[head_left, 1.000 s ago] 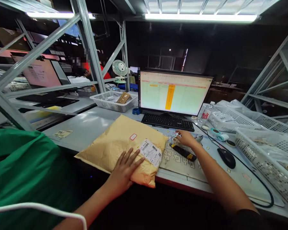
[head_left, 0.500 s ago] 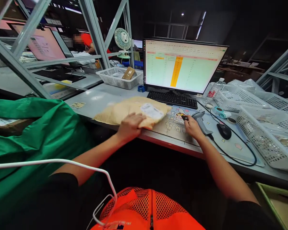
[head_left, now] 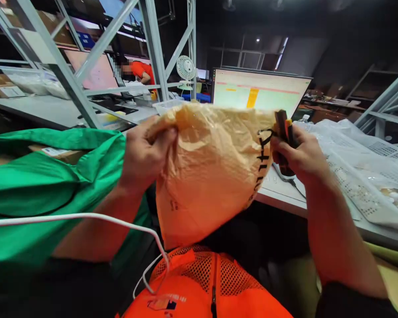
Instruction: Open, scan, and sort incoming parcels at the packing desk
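Observation:
A yellowish plastic mailing bag [head_left: 212, 172] hangs in front of me above the desk edge, with dark lettering down its right side. My left hand [head_left: 147, 152] is closed on its upper left corner, thumb pressed against the plastic. At the upper right corner my right hand [head_left: 300, 148] is closed around a dark tool with a yellow part, which looks like a box cutter [head_left: 285, 139]. The right fingers also seem to pinch the bag's edge there. The bag hides the keyboard and the lower part of the monitor [head_left: 262, 90].
White perforated baskets [head_left: 361, 190] with plastic-wrapped goods stand on the right of the desk. A green sack [head_left: 53, 190] holding a carton is at left, beside metal frame posts [head_left: 154, 48]. A white cable [head_left: 86, 216] crosses before me. A person in red [head_left: 142, 70] is farther back.
The bag has been lifted off the desk and now hangs between both hands. My right hand, with the cutter, has come up from the desk mat to the bag's corner. The view has shifted slightly.

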The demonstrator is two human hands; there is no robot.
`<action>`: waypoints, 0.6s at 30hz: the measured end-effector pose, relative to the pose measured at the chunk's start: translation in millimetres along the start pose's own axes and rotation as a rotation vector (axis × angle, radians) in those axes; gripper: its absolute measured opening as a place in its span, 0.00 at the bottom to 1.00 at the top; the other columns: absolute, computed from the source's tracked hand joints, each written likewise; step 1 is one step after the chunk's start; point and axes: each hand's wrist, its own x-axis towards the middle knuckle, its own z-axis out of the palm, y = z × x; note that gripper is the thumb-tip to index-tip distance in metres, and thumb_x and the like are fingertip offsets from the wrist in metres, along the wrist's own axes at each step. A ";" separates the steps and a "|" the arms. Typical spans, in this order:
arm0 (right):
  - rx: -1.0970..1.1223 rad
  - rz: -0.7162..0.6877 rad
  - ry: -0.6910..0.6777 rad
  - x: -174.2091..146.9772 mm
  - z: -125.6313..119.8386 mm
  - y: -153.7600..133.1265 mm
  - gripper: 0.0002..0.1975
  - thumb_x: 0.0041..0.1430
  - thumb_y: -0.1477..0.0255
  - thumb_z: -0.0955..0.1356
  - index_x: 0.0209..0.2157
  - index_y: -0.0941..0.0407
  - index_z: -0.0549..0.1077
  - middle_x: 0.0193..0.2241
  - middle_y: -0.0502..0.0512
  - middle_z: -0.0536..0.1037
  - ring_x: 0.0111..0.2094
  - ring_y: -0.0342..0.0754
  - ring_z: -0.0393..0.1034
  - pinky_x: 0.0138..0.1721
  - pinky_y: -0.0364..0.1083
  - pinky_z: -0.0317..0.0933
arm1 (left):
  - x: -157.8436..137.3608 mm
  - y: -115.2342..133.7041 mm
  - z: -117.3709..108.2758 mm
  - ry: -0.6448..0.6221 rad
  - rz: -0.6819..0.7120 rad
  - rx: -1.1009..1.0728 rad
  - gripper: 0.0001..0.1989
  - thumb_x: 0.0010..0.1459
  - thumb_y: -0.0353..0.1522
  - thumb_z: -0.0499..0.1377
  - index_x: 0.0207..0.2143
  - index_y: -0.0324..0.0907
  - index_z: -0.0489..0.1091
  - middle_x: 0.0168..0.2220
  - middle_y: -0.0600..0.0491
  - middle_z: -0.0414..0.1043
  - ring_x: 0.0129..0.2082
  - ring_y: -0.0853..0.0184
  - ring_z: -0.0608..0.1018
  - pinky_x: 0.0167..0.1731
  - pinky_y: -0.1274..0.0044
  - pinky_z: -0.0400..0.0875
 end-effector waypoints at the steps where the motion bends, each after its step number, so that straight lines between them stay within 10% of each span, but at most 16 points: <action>1: 0.019 0.049 -0.023 -9.9 6.0 5.2 0.25 0.57 0.49 0.78 0.44 0.53 0.74 0.22 0.47 0.73 0.19 0.44 0.66 0.17 0.43 0.58 | -10.3 -10.7 0.2 -0.051 -0.087 -0.049 0.18 0.62 0.49 0.69 0.37 0.43 0.76 0.34 0.54 0.75 0.33 0.65 0.75 0.33 0.72 0.70; 5: -0.048 0.207 -0.043 -53.3 23.8 43.3 0.26 0.56 0.46 0.75 0.40 0.53 0.72 0.23 0.48 0.73 0.21 0.46 0.68 0.20 0.45 0.60 | -49.3 -57.7 7.5 -0.222 -0.321 -0.215 0.32 0.50 0.57 0.73 0.38 0.40 0.74 0.32 0.52 0.76 0.30 0.66 0.75 0.29 0.76 0.71; 12: -0.714 0.059 0.047 -77.0 4.2 58.6 0.23 0.67 0.47 0.66 0.39 0.53 0.78 0.26 0.57 0.77 0.27 0.53 0.70 0.30 0.47 0.56 | -94.5 -86.0 36.2 -0.161 -0.194 0.053 0.22 0.67 0.48 0.62 0.28 0.41 0.69 0.23 0.59 0.61 0.24 0.71 0.62 0.24 0.78 0.57; 18: -0.862 -0.200 -0.370 -67.4 65.0 13.9 0.16 0.75 0.57 0.64 0.45 0.52 0.78 0.38 0.58 0.83 0.33 0.50 0.73 0.32 0.46 0.54 | -106.1 -71.6 52.1 -0.137 -0.116 0.117 0.21 0.72 0.47 0.58 0.30 0.42 0.71 0.25 0.56 0.68 0.25 0.70 0.67 0.26 0.78 0.60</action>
